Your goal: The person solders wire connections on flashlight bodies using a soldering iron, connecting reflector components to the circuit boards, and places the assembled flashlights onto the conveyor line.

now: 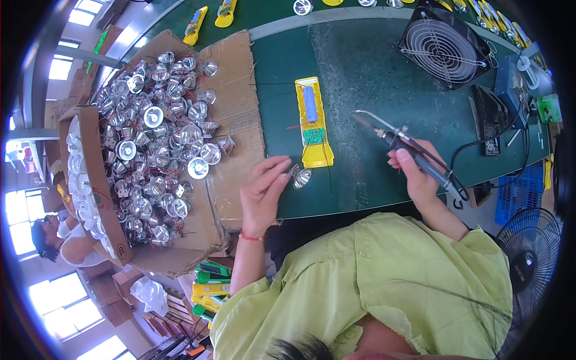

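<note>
My left hand [262,193] is closed, its fingertips pinching the back of a small silver reflector cup [302,179] just above the green table. Beside the cup lies a yellow flashlight housing [317,157]. Inside the housing are a blue cylindrical battery [309,104] and a green circuit board [313,136], with thin red and dark wires sticking out. My right hand [420,171] is wrapped around a soldering iron [427,166] fitted with a thin metal guide tube. The iron's tip points up and left, apart from the housing.
Left, a heap of silver reflectors [159,135] covers cardboard [237,114], beside a box of white cups [81,180]. A square metal-grilled fan [443,51] stands at the far right, near a blue soldering station [515,78]. Yellow housings line the far edge. Another person [75,240] sits left.
</note>
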Available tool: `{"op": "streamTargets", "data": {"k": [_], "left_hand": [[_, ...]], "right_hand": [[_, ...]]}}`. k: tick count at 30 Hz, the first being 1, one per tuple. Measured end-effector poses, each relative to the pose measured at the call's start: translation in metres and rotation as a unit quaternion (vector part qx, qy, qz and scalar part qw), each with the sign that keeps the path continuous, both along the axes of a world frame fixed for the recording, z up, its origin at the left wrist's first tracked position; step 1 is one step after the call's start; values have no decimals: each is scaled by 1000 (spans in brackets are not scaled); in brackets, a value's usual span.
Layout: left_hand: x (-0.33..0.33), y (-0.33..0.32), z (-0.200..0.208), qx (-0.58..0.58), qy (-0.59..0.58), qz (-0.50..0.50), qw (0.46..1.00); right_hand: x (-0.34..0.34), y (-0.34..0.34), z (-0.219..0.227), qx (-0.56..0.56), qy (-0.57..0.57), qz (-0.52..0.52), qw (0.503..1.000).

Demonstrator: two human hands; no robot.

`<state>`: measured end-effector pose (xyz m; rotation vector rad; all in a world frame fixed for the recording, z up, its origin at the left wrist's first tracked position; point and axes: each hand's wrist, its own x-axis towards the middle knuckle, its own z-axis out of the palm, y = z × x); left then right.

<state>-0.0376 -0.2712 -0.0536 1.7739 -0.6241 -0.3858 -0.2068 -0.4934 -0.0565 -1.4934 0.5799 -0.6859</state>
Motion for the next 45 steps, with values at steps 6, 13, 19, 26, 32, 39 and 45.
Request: {"op": "streamTargets", "data": {"k": [6,13,19,26,32,39,45], "left_hand": [[1,-38,-6,45,-158,-26,986],[10,-52,-6,158,-97,-32,982],[12,-55,-5,182,-103,-35,977],[17,-60,-10,169,-90,-36,981],[19,-69,-9,151,-79,-101,980],[21,-40,-12,168,-33,-49,984],[5,-65,5,171,-17,-17,985]], "right_hand": [[6,17,0,-31,24,77,996],[16,24,-12,-39,27,92,995],[18,25,-15,-34,31,98,994],[13,19,-4,45,-28,29,998],[-4,2,19,-31,134,35,990],[-6,-7,-10,-70,-26,11,997],[-21,-32,-8,-53,-52,-25,997]]}}
